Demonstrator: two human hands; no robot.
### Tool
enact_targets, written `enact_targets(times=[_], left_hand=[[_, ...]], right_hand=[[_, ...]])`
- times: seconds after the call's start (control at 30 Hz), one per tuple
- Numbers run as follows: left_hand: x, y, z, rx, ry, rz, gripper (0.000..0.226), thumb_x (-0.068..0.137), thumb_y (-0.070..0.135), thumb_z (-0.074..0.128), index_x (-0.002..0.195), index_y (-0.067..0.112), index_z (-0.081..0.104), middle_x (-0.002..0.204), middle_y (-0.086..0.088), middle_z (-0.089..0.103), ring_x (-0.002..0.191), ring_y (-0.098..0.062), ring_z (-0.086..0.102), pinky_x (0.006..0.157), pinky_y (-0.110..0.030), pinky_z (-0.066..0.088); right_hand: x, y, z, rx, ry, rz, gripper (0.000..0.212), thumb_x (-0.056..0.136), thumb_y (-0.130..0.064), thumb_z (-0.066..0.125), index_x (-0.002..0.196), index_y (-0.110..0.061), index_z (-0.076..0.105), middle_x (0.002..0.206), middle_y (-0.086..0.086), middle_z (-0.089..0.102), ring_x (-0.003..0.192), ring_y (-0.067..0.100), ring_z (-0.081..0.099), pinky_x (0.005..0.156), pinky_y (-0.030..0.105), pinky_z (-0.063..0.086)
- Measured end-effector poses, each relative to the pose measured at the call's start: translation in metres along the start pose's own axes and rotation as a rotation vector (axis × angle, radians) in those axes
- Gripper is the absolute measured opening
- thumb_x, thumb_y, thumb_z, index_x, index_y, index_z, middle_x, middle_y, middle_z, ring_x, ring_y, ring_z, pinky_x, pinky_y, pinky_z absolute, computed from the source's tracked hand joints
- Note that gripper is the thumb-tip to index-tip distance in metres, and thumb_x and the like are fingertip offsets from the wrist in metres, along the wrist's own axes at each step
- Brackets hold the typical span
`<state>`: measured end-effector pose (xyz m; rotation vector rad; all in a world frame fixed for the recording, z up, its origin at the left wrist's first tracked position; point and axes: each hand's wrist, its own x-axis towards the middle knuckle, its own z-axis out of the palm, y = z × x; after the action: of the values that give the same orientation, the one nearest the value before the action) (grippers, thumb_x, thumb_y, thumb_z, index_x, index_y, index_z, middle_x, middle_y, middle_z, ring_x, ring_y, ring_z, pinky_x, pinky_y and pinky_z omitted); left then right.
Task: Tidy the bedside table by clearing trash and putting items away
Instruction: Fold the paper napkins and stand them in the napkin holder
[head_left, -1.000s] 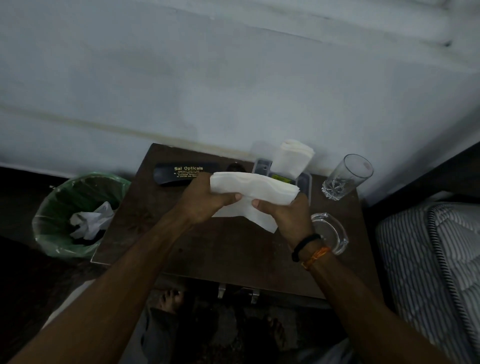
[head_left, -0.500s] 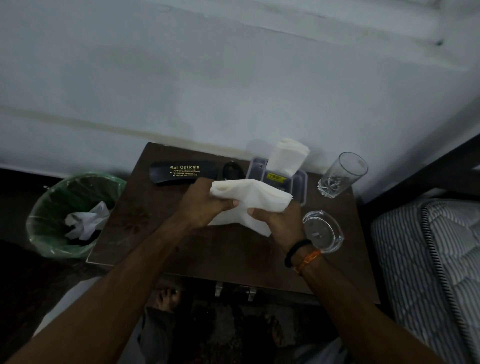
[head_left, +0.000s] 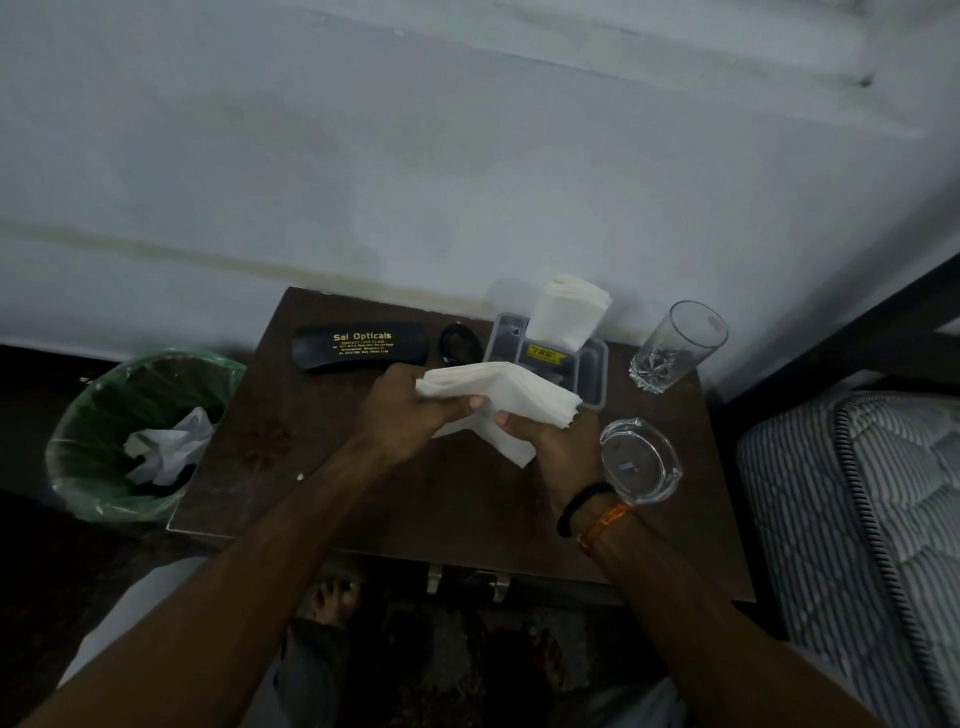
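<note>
Both hands grip a stack of white napkins (head_left: 498, 395) above the middle of the dark bench (head_left: 322, 467), the left hand (head_left: 410, 410) pinching one end and the right hand (head_left: 550, 441) the other. To finish neatly, square the loose hanging layer into the stack, then slot it into the clear holder (head_left: 592, 374) just behind, beside the upright napkins (head_left: 566, 309).

You have a dark brown surface (head_left: 322, 467) in front of you. The napkins (head_left: 498, 395) are white. The glasses case (head_left: 361, 347) is black with yellow lettering. The bin liner (head_left: 104, 499) is green, the paper in it white. The mattress (head_left: 852, 519) is grey-and-white striped. Your right wrist wears a black band (head_left: 582, 506) and an orange thread (head_left: 605, 525).
</note>
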<state>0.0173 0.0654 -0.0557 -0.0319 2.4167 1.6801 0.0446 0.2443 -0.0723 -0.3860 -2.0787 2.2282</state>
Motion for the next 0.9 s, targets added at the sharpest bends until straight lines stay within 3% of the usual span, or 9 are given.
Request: enact_targets(times=[0.17, 0.4, 0.57, 0.7, 0.8, 0.9], left_hand=[[0.002, -0.001, 0.002, -0.049, 0.002, -0.005, 0.051, 0.07, 0.031, 0.085, 0.117, 0.017, 0.07, 0.113, -0.004, 0.073, 0.1, -0.015, 0.069, 0.089, -0.039, 0.058], [0.008, -0.014, 0.009, -0.089, 0.017, -0.043, 0.053, 0.067, 0.031, 0.087, 0.116, 0.021, 0.07, 0.113, -0.001, 0.073, 0.104, -0.017, 0.068, 0.094, -0.049, 0.055], [0.01, -0.011, 0.004, -0.053, 0.014, -0.018, 0.052, 0.073, 0.026, 0.083, 0.122, 0.017, 0.067, 0.119, -0.004, 0.07, 0.109, -0.02, 0.065, 0.095, -0.05, 0.053], [0.01, 0.006, -0.014, -0.182, -0.059, -0.026, 0.05, 0.071, 0.014, 0.084, 0.118, 0.019, 0.068, 0.116, 0.0, 0.072, 0.108, -0.018, 0.066, 0.094, -0.043, 0.054], [0.005, 0.023, -0.027, -0.347, -0.17, -0.029, 0.045, 0.073, -0.001, 0.078, 0.115, 0.012, 0.068, 0.113, -0.004, 0.073, 0.102, -0.017, 0.07, 0.084, -0.032, 0.059], [0.003, 0.033, -0.032, -0.379, -0.238, -0.066, 0.035, 0.076, -0.002, 0.075, 0.111, 0.005, 0.07, 0.108, -0.007, 0.075, 0.096, -0.019, 0.073, 0.075, -0.029, 0.06]], right_hand=[[0.0, -0.001, 0.001, -0.005, 0.001, -0.006, 0.042, 0.072, 0.001, 0.081, 0.098, -0.031, 0.072, 0.109, -0.001, 0.074, 0.104, 0.019, 0.07, 0.094, 0.047, 0.055], [-0.002, 0.006, 0.0, -0.055, 0.002, 0.08, 0.043, 0.071, 0.002, 0.081, 0.085, -0.037, 0.071, 0.097, -0.011, 0.073, 0.101, 0.018, 0.068, 0.095, 0.049, 0.054], [0.0, 0.002, 0.0, -0.051, -0.016, 0.061, 0.044, 0.073, 0.003, 0.079, 0.085, -0.038, 0.071, 0.09, -0.017, 0.073, 0.093, 0.005, 0.069, 0.089, 0.039, 0.056], [0.004, -0.015, -0.004, -0.029, -0.085, 0.036, 0.039, 0.073, 0.007, 0.078, 0.089, -0.028, 0.074, 0.094, -0.008, 0.076, 0.094, 0.017, 0.072, 0.083, 0.039, 0.059], [0.008, -0.034, -0.013, 0.013, -0.213, 0.065, 0.031, 0.073, 0.008, 0.076, 0.1, -0.007, 0.075, 0.101, 0.006, 0.077, 0.095, 0.027, 0.072, 0.075, 0.037, 0.06], [0.013, -0.043, -0.019, 0.045, -0.297, 0.153, 0.041, 0.072, 0.008, 0.074, 0.112, 0.002, 0.069, 0.112, 0.014, 0.073, 0.102, 0.033, 0.07, 0.083, 0.045, 0.059]])
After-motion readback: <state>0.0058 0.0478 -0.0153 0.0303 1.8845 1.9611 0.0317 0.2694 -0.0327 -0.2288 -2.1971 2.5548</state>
